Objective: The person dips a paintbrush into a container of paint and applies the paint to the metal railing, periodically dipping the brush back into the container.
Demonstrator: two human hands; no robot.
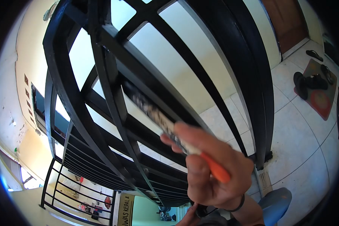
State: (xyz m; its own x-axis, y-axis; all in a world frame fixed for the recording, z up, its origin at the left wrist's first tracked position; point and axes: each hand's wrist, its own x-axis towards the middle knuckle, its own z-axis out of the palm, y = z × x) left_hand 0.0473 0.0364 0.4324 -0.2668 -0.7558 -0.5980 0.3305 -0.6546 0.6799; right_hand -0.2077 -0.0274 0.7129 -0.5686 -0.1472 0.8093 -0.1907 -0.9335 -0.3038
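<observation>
My right hand (222, 173) is closed around a paintbrush (160, 118) with an orange handle end and a paint-smeared middle. Its dark bristles, slightly blurred, reach up and left to the black metal railing (143, 64), at or close to one of the slanted bars. A dark band circles my right wrist. Low in the view, partly behind the right arm, my left hand (189, 216) shows only in part. It is closed beside a dark object (203, 210), too hidden to name.
Sandals (312, 81) and a patterned mat (322, 100) lie on the white tiled floor (295, 132) at right, near a brown door (288, 22). A lower black railing (79, 197) and a lettered sign (125, 211) are at lower left. A grey-blue rounded shape (277, 203) is at lower right.
</observation>
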